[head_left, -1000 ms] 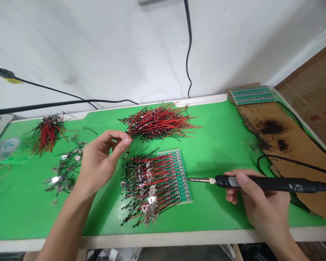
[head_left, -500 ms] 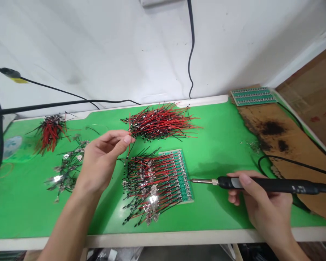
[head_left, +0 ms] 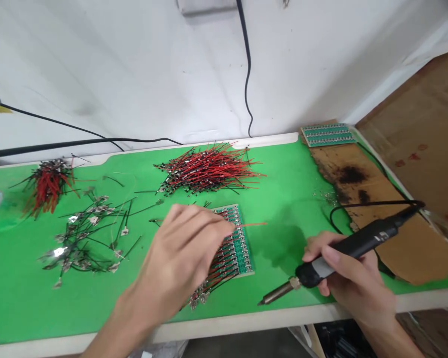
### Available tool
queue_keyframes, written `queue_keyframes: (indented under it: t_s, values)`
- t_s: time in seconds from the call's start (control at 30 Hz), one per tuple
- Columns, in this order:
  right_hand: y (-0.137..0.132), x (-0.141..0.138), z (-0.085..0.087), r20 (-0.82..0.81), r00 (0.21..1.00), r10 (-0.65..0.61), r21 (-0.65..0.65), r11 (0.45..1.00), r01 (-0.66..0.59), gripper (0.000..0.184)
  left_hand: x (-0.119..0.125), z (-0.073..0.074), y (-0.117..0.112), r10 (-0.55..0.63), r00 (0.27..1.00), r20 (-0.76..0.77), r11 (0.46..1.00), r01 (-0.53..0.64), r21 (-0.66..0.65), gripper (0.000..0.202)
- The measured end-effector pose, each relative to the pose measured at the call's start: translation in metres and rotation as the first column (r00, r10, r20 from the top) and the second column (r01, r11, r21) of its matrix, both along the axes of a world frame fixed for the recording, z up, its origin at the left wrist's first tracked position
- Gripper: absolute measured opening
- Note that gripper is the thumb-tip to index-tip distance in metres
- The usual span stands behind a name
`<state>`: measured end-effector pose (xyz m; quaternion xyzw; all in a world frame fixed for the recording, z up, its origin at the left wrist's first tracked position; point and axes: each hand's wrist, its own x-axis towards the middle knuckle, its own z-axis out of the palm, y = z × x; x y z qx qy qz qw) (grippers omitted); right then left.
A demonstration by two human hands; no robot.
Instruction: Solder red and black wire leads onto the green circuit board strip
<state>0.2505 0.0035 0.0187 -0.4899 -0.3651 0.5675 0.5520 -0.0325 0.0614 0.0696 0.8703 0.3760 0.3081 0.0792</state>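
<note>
Head cam view: a long bench with a bright green mat point(head_left: 294, 174) runs across the frame, pushed against a white wall point(head_left: 134, 74), with a big cardboard sheet point(head_left: 414, 124) leaning in at 2 o'clock. Right end of the bench has a scorched brown board point(head_left: 358, 184) with dark burn marks, and a strip of small green circuit boards point(head_left: 327, 134) sits behind it around 1 o'clock.

On the mat there's a messy pile of red-and-black wires point(head_left: 209, 169) at 12 o'clock, a tighter red wire bundle point(head_left: 48, 184) way over at 10 o'clock, and a loose spread of black wires with shiny metal tabs point(head_left: 85, 233) at 9 o'clock. Dead center is the green PCB panel point(head_left: 239, 243), with rows of wires soldered or laid along it, trailing off toward 7 o'clock.

Left hand point(head_left: 182, 253) is right over that panel, fingers together and gently curled, covering most of the wired side. Fingertips point(head_left: 226, 226) are at the panel's top edge, but I can't tell if they're actually touching it. One red wire point(head_left: 254, 224) sticks out past them toward 3 o'clock, and I can't tell if it's pinched.

Right hand point(head_left: 353, 273) is closed around the black grip of a soldering iron point(head_left: 351, 251), pen-style, well apart from the panel. Its metal tip point(head_left: 276, 294) points to about 8 o'clock, just above the mat, and the cord end rises toward 2 o'clock.
</note>
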Motion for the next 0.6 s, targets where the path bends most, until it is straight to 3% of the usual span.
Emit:
queue_keyframes:
  t_s: [0.07, 0.17, 0.47, 0.6]
  values:
    - [0.0, 0.0, 0.002, -0.006, 0.993, 0.119, -0.033, 0.992, -0.12, 0.034, 0.005, 0.004, -0.001, -0.118, 0.987, -0.11, 0.991, 0.124, 0.043, 0.019]
    - [0.001, -0.005, 0.002, -0.007, 0.981, 0.194, -0.085, 0.977, -0.193, 0.038, 0.011, 0.008, -0.002, -0.22, 0.961, -0.167, 0.973, 0.228, 0.031, 0.021]
    - [-0.004, -0.018, -0.006, -0.009, 0.976, 0.218, -0.091, 0.972, -0.218, 0.04, 0.019, 0.007, -0.007, -0.343, 0.932, -0.119, 0.936, 0.328, -0.13, 0.023]
    - [-0.004, -0.018, -0.009, -0.021, 0.977, 0.212, -0.106, 0.971, -0.213, 0.04, 0.017, 0.0, -0.012, -0.308, 0.951, -0.024, 0.943, 0.302, -0.141, 0.025]
